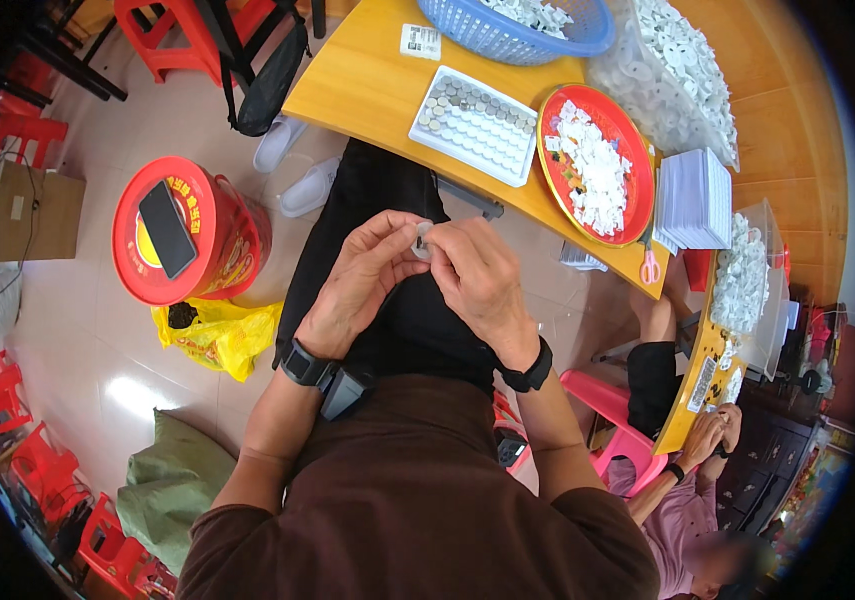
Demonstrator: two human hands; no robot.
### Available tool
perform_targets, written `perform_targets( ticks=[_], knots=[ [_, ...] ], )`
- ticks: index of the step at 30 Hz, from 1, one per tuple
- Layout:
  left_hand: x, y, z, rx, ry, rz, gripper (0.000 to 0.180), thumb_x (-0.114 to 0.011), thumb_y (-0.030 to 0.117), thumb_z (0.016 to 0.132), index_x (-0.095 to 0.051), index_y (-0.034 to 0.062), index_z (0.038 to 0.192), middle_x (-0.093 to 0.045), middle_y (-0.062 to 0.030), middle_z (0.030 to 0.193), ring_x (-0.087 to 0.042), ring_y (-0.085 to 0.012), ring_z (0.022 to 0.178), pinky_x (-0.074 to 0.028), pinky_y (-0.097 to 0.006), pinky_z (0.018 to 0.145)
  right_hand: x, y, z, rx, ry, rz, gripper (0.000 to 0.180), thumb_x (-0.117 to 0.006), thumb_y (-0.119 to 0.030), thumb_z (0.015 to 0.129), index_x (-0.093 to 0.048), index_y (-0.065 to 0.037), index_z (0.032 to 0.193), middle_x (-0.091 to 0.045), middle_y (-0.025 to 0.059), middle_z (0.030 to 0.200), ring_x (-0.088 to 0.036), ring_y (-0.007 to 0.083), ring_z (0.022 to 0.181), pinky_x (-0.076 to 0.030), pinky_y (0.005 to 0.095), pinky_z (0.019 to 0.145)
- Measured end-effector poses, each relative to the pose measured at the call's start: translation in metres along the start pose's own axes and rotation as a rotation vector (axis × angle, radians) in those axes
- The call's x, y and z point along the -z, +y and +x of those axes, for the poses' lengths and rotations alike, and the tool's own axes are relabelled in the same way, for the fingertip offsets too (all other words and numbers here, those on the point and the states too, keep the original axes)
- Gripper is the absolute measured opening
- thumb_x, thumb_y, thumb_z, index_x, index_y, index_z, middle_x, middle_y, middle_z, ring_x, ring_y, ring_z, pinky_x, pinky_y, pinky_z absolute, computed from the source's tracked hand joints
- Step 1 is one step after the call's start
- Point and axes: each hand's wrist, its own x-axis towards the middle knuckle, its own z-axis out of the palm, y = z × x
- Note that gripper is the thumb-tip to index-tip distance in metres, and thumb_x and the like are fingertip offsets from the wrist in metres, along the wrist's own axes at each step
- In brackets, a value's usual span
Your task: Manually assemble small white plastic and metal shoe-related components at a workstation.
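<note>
Above my lap, my left hand [372, 262] and my right hand [480, 278] meet around a small round whitish plastic piece [423, 241]. Fingertips of both hands pinch it, one hand on each side, and cover much of it. A small dark spot shows on the piece. Beyond my hands, on the yellow table [362, 75], lies a white compartment tray [515, 178] partly filled with round grey discs [444, 108]. To its right stands a red round plate [633, 152] heaped with small white pieces [592, 170].
A blue basket [507, 35] and clear bags of white parts [682, 60] sit at the table's far side. Stacked white trays [693, 200] and pink scissors [650, 266] are rightward. A phone [167, 228] lies on a red bucket [209, 215]. At right, another person's hands [715, 432] work.
</note>
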Motion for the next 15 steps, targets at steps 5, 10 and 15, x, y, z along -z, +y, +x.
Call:
perform_targets(
  ticks=[5,10,15],
  knots=[
    [0.0039,-0.0027,-0.0021,-0.007,0.017,0.037,0.015,-0.053,0.017,0.092,-0.059,0.0065,0.101,-0.061,-0.0010,0.091,-0.059,-0.0075,0.080,-0.050,-0.024,0.075,-0.0031,-0.0008,-0.0011,-0.038,-0.050,0.047,0.028,-0.060,0.009,0.067,-0.052,-0.002,0.091,-0.052,0.0104,0.077,-0.054,0.0268,0.070,-0.046,0.0351,0.059],
    [0.0073,-0.0041,-0.0057,-0.006,0.040,0.077,0.015,-0.054,0.018,0.092,-0.059,0.0062,0.100,-0.061,-0.0008,0.089,-0.058,-0.0071,0.079,-0.050,-0.024,0.074,-0.0049,-0.0001,-0.0033,-0.048,-0.073,0.088,0.026,-0.061,0.009,0.067,-0.050,-0.001,0.089,-0.052,0.0108,0.076,-0.054,0.0274,0.070,-0.046,0.0356,0.059],
    [0.0098,-0.0081,-0.0069,-0.005,0.060,0.094,0.014,-0.055,0.018,0.091,-0.059,0.0060,0.099,-0.061,-0.0004,0.087,-0.058,-0.0069,0.077,-0.050,-0.024,0.073,-0.0046,-0.0010,-0.0038,-0.061,-0.099,0.103,0.025,-0.061,0.008,0.068,-0.050,-0.001,0.088,-0.053,0.0106,0.077,-0.054,0.0278,0.070,-0.047,0.0356,0.060]
  ],
)
